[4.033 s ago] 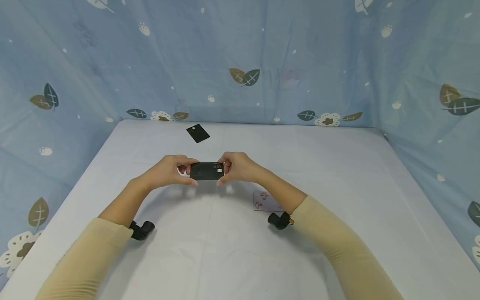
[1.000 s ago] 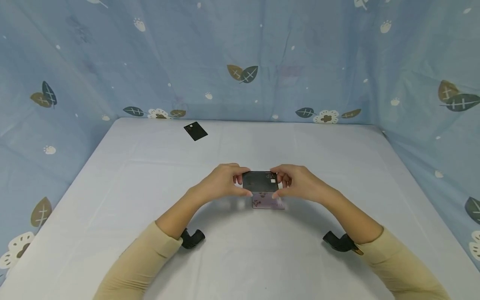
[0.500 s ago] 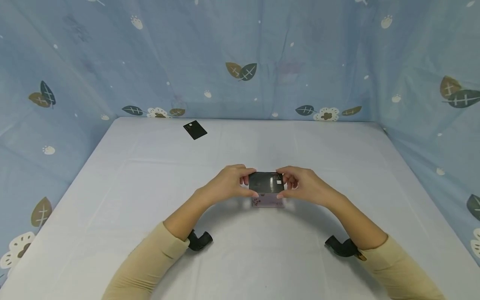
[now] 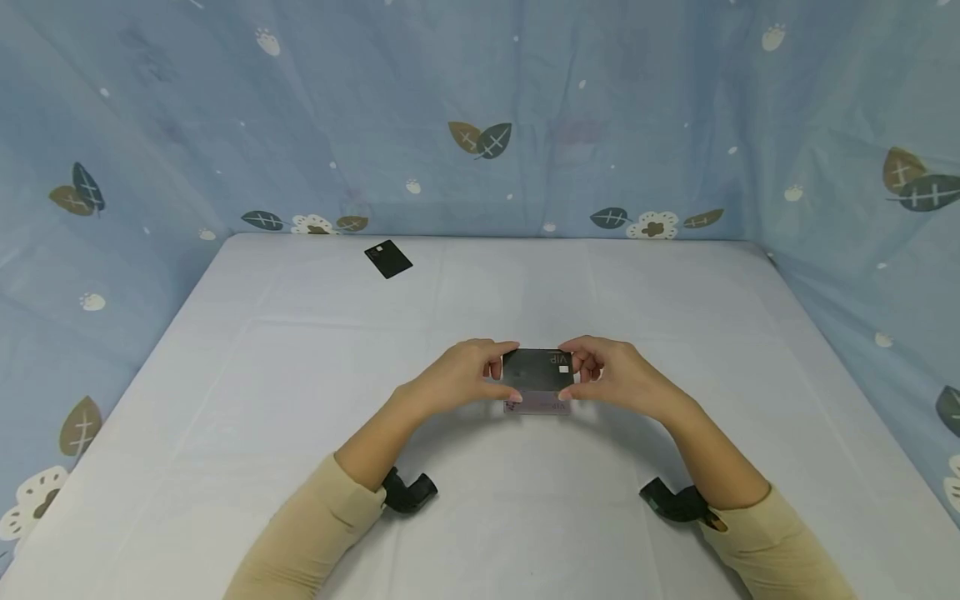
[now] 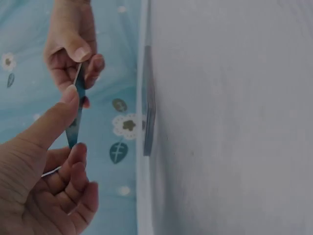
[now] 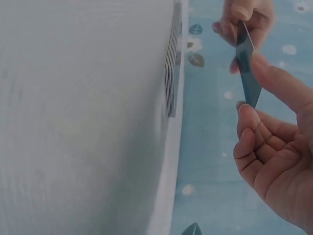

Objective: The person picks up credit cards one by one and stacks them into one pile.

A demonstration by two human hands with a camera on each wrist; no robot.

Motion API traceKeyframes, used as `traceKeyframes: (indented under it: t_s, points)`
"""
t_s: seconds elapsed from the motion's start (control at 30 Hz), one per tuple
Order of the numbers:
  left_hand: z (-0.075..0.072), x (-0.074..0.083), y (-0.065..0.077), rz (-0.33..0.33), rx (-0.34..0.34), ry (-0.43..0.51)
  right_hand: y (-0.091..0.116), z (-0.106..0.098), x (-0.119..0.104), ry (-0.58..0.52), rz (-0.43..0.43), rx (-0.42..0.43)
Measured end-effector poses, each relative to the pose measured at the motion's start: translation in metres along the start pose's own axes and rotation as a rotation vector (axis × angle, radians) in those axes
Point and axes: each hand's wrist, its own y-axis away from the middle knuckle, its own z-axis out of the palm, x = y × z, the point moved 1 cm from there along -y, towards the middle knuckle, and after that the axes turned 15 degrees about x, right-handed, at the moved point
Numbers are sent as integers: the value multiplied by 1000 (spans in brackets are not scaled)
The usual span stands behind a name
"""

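A black VIP card (image 4: pixel 536 371) with a small chip square is held level in the air between both hands. My left hand (image 4: pixel 468 375) pinches its left end between thumb and fingers, and my right hand (image 4: pixel 611 375) pinches the right end. Below it lies a short stack of cards (image 4: pixel 536 407), the top one pale pink and partly hidden by the black card. Seen edge-on in the right wrist view, the card stack (image 6: pixel 172 68) shows several layers on the table, with the held card (image 6: pixel 248 73) apart from it.
Another black card (image 4: pixel 388 259) lies at the back left of the white table (image 4: pixel 300 358). Blue patterned cloth (image 4: pixel 480 83) hangs behind and along both sides. A dark camera mount (image 4: pixel 411 492) juts from the left wrist, another mount (image 4: pixel 673 502) from the right.
Both hands have carried the black card to the right and nearer, from left of the stack to over it. Lately it has shifted slightly nearer, covering more of the pink card.
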Motion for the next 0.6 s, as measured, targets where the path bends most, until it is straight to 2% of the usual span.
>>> traceKeyframes:
  t_s: [0.23,0.47,0.6]
  points:
    - [6,-6,5,57,66,51,1,1,4,-15,2,-5]
    - [11,-9,7,-1,42,78,0,6,12,-36,-2,-29]
    - [12,-11,7,-10,34,74,-1,8,13,-22,2,-42]
